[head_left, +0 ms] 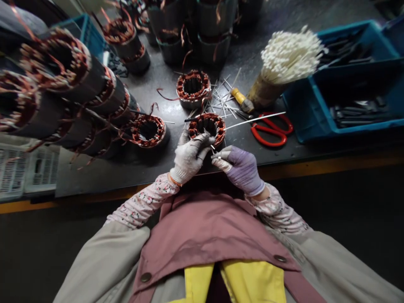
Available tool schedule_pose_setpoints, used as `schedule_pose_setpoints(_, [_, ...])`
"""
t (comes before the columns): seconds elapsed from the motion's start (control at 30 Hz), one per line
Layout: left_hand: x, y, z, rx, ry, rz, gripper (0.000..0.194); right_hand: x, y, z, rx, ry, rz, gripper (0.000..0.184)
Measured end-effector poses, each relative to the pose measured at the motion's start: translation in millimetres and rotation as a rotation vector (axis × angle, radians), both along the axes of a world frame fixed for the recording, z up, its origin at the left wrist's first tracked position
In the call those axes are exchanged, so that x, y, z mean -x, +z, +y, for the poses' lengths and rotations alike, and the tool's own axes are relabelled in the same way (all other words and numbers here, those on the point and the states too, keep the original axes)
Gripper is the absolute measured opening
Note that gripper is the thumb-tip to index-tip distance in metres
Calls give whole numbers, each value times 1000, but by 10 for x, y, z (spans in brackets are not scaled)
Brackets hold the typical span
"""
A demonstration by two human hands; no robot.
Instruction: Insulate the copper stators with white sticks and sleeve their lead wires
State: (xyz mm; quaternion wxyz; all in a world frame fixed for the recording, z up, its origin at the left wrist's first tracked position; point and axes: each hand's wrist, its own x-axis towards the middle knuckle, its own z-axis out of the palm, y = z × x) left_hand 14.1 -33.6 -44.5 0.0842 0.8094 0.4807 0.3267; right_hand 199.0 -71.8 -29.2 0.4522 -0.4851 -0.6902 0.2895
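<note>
Left hand (191,155), gloved in white knit, curled mostly closed at the near rim of a copper-wound motor stator (206,128), at center of frame; actual hold on the stator not clear from this view. Right hand (240,169), in a purple glove, pinched nearly shut just beside the stator, with a thin pale sliver (215,156) between thumb and fingers; sliver too small to identify. Long white strip (255,120) extending from the stator toward the right. Stator seated upright on a dark workbench (94,176), windings facing up.

Just beyond it, a second wound stator (193,88), with loose white strips (224,99) scattered alongside. Third wound stator (148,131) placed to the left. Row of stacked stators (59,71) at upper left; more stators (170,46) at top center. Right of the hands, red-handled scissors (271,130), a yellow-handled tool (241,99) and a bundle of white-tipped sticks (288,54). Blue plastic crate (303,109) holding dark pieces at far right; white plastic crate (12,172) at far left.
</note>
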Motion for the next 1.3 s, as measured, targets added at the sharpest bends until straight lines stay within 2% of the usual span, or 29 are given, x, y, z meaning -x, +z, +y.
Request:
schedule_pose_setpoints(0.17, [-1, 38, 18, 18, -4, 15, 31, 46, 79, 164, 144, 29, -37, 19])
schedule_pose_setpoints(0.33, [-7, 24, 14, 30, -22, 27, 31, 86, 59, 307, 294, 26, -213, 36])
schedule_pose_setpoints(0.4, [-7, 20, 24, 20, -47, 12, 31, 71, 57, 306, 307, 20, -353, 40])
schedule_pose_setpoints(0.47, [-3, 19, 44, 10, -81, 4, 30, 45, 86, 287, 238, -17, -573, 40])
schedule_pose_setpoints(0.57, [2, 21, 76, 17, -128, 22, 31, 8, 171, 301, 46, -40, -884, 41])
schedule_pose_setpoints(0.67, [1, 36, 99, 60, -156, 47, 34, -19, 242, 367, -120, 86, -1015, 43])
schedule_pose_setpoints(0.73, [-5, 56, 106, 105, -145, 54, 36, -55, 276, 353, -253, 234, -985, 42])
schedule_pose_setpoints(0.8, [-12, 81, 110, 146, -123, 54, 37, -122, 324, 248, -422, 379, -865, 38])
schedule_pose_setpoints(0.87, [-15, 108, 115, 165, -110, 46, 38, -203, 395, 94, -568, 433, -732, 35])
schedule_pose_setpoints(0.9, [-13, 122, 120, 161, -112, 42, 39, -235, 435, 24, -580, 399, -670, 32])
schedule_pose_setpoints(0.93, [-8, 136, 126, 150, -121, 45, 40, -251, 473, -26, -520, 327, -581, 29])
schedule_pose_setpoints(1.03, [24, 170, 160, 99, -210, 117, 32, -145, 545, 4, -121, 96, -222, 31])
schedule_pose_setpoints(1.1, [50, 179, 194, 90, -285, 191, 27, 56, 573, 195, 168, 41, 84, 40])
schedule_pose_setpoints(1.2, [75, 189, 249, 102, -318, 247, 24, 410, 648, 631, 608, -17, 545, 39])
schedule_pose_setpoints(1.23, [80, 203, 257, 111, -310, 261, 23, 494, 682, 759, 729, -59, 629, 38])
schedule_pose_setpoints(1.27, [86, 229, 253, 123, -299, 274, 23, 537, 714, 850, 785, -88, 618, 37])
schedule_pose_setpoints(1.3, [96, 269, 235, 135, -290, 286, 23, 527, 738, 892, 756, -111, 554, 35])
